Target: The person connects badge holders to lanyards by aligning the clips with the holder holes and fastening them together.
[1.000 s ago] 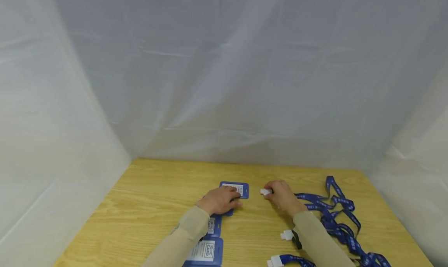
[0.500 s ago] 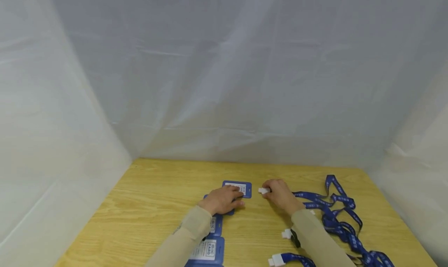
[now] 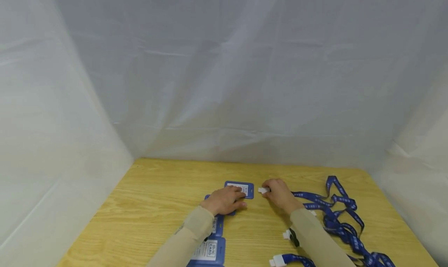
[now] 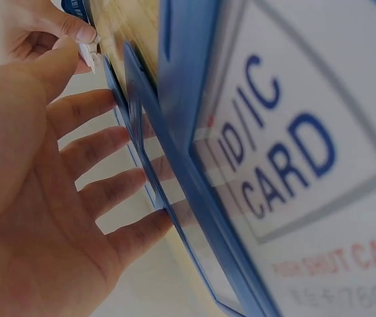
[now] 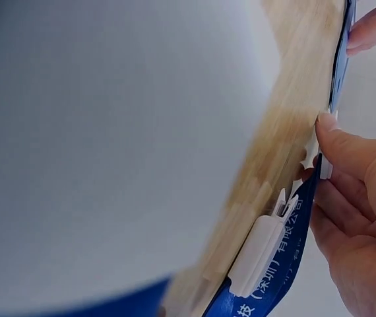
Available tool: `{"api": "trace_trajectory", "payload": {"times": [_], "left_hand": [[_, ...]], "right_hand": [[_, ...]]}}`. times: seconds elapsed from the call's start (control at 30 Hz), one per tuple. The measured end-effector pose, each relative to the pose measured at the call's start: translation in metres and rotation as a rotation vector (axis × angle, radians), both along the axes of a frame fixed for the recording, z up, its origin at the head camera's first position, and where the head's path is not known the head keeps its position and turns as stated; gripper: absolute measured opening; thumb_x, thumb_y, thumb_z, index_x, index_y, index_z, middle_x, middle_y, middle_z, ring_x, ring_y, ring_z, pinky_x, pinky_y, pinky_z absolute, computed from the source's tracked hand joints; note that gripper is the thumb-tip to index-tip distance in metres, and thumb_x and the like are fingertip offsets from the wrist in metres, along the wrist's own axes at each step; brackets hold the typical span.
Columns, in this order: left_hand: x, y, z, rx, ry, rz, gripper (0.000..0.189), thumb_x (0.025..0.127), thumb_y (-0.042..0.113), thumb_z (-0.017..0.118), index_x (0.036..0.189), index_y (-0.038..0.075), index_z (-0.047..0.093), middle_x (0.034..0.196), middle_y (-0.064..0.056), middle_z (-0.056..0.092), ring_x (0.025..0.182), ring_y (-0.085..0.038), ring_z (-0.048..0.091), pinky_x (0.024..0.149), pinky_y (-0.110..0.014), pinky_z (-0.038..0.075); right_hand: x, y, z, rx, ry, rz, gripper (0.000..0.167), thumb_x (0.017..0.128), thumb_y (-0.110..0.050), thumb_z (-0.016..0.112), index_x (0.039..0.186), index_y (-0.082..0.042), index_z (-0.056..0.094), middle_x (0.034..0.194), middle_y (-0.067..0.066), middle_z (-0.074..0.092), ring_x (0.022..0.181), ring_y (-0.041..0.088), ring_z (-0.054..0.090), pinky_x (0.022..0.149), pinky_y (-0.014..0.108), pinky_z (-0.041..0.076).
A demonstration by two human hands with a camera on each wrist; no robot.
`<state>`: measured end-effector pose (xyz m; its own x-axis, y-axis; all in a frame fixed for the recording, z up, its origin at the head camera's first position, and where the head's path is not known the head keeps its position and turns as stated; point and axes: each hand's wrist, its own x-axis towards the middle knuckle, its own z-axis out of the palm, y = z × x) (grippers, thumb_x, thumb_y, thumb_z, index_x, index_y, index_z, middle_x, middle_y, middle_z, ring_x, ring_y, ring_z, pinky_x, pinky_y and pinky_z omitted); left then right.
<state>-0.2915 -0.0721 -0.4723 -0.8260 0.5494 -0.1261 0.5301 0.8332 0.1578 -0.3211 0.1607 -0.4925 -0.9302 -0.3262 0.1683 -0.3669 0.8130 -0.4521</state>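
The farthest blue-framed ID card holder [image 3: 251, 190] lies flat on the wooden table, its slotted end facing right. My left hand [image 3: 224, 201] rests on it with fingers spread and nearly straight, as the left wrist view also shows. Just right of that slotted end, my right hand [image 3: 279, 195] pinches a white plastic clip [image 3: 263, 190] between thumb and fingers. A small gap separates clip and holder. From the clip a dark blue printed lanyard [image 3: 308, 195] runs off to the right. In the right wrist view, another white clip [image 5: 257, 257] lies below my right hand.
Nearer card holders [image 3: 219, 251] line up toward me, partly under my left forearm. White clips [image 3: 278, 260] of other lanyards lie near my right forearm. Tangled lanyards [image 3: 344, 232] cover the table's right side. Pale sheeting [image 3: 217, 103] hangs behind and at both sides.
The far card holder has slid slightly right under my left hand. My right hand has shifted a little left with the clip, so the gap between them is narrower.
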Motion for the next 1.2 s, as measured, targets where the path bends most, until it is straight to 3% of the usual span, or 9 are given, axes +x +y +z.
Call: {"api": "trace_trajectory", "payload": {"times": [0.57,1.03,1.2], "left_hand": [[0.002,0.009,-0.001,-0.026,0.023,-0.029,0.053,0.104,0.052,0.047,0.147,0.022,0.054,0.155,-0.002,0.048,0.145,-0.024,0.043,0.115,-0.044,0.042],[0.003,0.014,-0.001,-0.070,0.033,-0.022,0.050,0.105,0.046,0.049,0.150,0.024,0.050,0.158,0.000,0.044,0.146,-0.030,0.042,0.116,-0.047,0.042],[0.007,0.017,0.000,-0.053,-0.006,-0.011,0.052,0.105,0.045,0.048,0.153,0.024,0.046,0.161,0.001,0.039,0.149,-0.034,0.036,0.120,-0.049,0.035]], "right_hand": [[0.001,-0.005,0.002,0.033,0.003,0.005,0.019,0.086,-0.009,0.080,0.104,-0.003,0.077,0.103,0.010,0.074,0.096,0.027,0.069,0.088,0.044,0.058],[-0.003,-0.008,0.004,0.020,0.003,0.036,0.016,0.084,-0.007,0.081,0.099,-0.004,0.077,0.097,0.008,0.074,0.091,0.025,0.069,0.085,0.043,0.058],[-0.001,-0.009,0.006,0.015,-0.001,0.036,0.016,0.085,-0.006,0.080,0.100,-0.002,0.077,0.099,0.009,0.074,0.092,0.026,0.069,0.085,0.043,0.059]]}}
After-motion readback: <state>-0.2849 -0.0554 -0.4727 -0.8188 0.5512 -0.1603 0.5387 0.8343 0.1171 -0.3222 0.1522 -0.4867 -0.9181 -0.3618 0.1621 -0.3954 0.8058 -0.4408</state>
